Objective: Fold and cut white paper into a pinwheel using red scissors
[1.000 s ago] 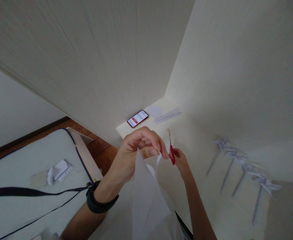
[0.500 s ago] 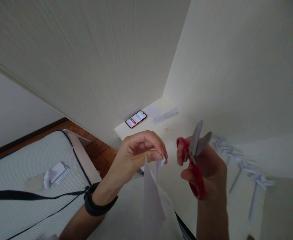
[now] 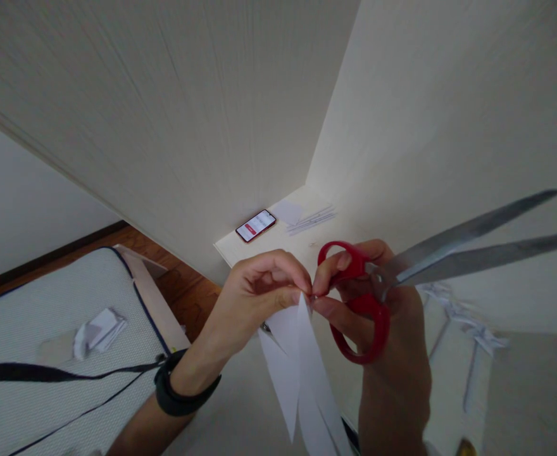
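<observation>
Pinching the slit white paper [image 3: 311, 373] by its tip, near centre, with the left hand [image 3: 259, 294], while clasping red-handled scissors [image 3: 397, 272], blades toward the right, in the right hand [image 3: 402, 316], holding thumb and finger close together beside that tip.

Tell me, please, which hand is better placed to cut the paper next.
Probably the right hand: it holds the red-handled scissors, though their blades point away from the paper and would need turning. The left hand pinches the paper.
</observation>
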The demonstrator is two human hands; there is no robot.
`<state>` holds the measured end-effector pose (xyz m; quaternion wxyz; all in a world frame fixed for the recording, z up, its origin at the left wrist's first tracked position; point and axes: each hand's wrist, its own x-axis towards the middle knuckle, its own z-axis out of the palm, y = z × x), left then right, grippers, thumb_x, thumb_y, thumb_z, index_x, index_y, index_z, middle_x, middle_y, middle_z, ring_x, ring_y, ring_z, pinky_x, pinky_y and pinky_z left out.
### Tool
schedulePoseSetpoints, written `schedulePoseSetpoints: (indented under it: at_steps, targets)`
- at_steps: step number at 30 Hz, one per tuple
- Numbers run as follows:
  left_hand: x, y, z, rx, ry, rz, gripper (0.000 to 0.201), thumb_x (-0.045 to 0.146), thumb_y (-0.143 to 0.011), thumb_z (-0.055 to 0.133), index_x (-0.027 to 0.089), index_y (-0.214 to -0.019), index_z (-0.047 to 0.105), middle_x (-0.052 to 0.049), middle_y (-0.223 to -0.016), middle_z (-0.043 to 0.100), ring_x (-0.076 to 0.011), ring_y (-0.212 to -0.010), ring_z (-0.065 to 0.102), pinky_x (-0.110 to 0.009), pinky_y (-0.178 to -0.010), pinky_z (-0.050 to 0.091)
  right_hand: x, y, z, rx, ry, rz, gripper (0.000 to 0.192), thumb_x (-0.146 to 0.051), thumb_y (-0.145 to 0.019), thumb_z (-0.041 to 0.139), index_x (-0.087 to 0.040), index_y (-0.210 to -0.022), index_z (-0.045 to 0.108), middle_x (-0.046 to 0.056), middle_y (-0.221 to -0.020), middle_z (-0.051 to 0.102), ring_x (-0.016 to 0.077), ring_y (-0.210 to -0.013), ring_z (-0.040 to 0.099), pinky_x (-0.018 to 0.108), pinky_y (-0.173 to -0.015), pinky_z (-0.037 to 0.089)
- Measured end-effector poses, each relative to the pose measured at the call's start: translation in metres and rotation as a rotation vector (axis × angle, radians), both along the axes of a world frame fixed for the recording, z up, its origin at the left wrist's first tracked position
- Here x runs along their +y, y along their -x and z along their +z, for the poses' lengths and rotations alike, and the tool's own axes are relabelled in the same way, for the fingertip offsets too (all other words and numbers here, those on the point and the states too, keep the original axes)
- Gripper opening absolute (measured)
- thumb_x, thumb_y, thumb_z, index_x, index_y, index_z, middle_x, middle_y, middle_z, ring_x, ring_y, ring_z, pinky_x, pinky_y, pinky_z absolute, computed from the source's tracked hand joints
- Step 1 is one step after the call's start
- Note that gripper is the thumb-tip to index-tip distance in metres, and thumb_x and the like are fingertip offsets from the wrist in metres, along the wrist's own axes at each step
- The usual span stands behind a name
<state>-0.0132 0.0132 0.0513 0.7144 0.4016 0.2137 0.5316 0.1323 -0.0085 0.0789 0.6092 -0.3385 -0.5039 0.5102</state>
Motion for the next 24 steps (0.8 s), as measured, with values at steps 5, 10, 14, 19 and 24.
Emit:
schedulePoseSetpoints:
  at_steps: [5, 10, 14, 19, 24]
  targets:
    - [0.0003, -0.0012, 0.0002, -0.026, 0.004, -0.020, 0.007, 0.016, -0.073, 0.081, 0.018, -0.074, 0.075, 0.000, -0.071, 0.069, -0.0082, -0.063, 0.061, -0.015, -0.058, 0.047, 0.0039, 0.0000, -0.0009, 0.002, -0.007, 0.019, 0.033, -0.004, -0.069, 0.078, -0.022, -0.089, 0.060, -0.008, -0.074, 0.067, 0.0064, -0.065, 0.063, 0.016, -0.060, 0.052]
    - [0.0012, -0.0019, 0.0000, -0.104, 0.044, -0.092, 0.013, 0.008, -0.071, 0.080, 0.018, -0.077, 0.075, 0.001, -0.071, 0.071, -0.0070, -0.064, 0.063, -0.013, -0.061, 0.049, 0.0030, 0.0023, 0.0006, 0.010, -0.016, 0.052, 0.029, -0.012, -0.073, 0.079, -0.024, -0.090, 0.058, -0.007, -0.074, 0.067, 0.0073, -0.063, 0.063, 0.016, -0.057, 0.052]
    - [0.0008, -0.0013, -0.0005, -0.121, 0.070, -0.105, 0.017, 0.003, -0.069, 0.079, 0.019, -0.075, 0.074, 0.002, -0.071, 0.072, -0.0077, -0.064, 0.064, -0.014, -0.061, 0.051, -0.0002, 0.0038, 0.0013, 0.001, 0.047, 0.020, 0.029, -0.014, -0.073, 0.079, -0.026, -0.089, 0.057, -0.006, -0.075, 0.066, 0.0102, -0.065, 0.064, 0.020, -0.059, 0.053]
    - [0.0004, 0.0002, 0.0003, -0.116, 0.025, -0.107, 0.015, 0.005, -0.071, 0.079, 0.018, -0.078, 0.074, 0.001, -0.073, 0.072, -0.0073, -0.065, 0.064, -0.014, -0.062, 0.051, 0.0002, 0.0026, 0.0000, 0.039, 0.020, 0.072, 0.028, -0.013, -0.076, 0.077, -0.026, -0.089, 0.057, -0.007, -0.073, 0.066, 0.0086, -0.061, 0.060, 0.018, -0.053, 0.048]
    - [-0.0024, 0.0006, 0.0049, -0.045, -0.015, -0.009, 0.013, 0.008, -0.072, 0.080, 0.017, -0.076, 0.072, 0.002, -0.070, 0.070, -0.0063, -0.062, 0.061, -0.013, -0.059, 0.050, -0.0019, 0.0042, -0.0011, 0.067, 0.008, 0.048, 0.028, -0.009, -0.076, 0.076, -0.026, -0.093, 0.061, -0.006, -0.076, 0.068, 0.0097, -0.067, 0.062, 0.020, -0.063, 0.052]
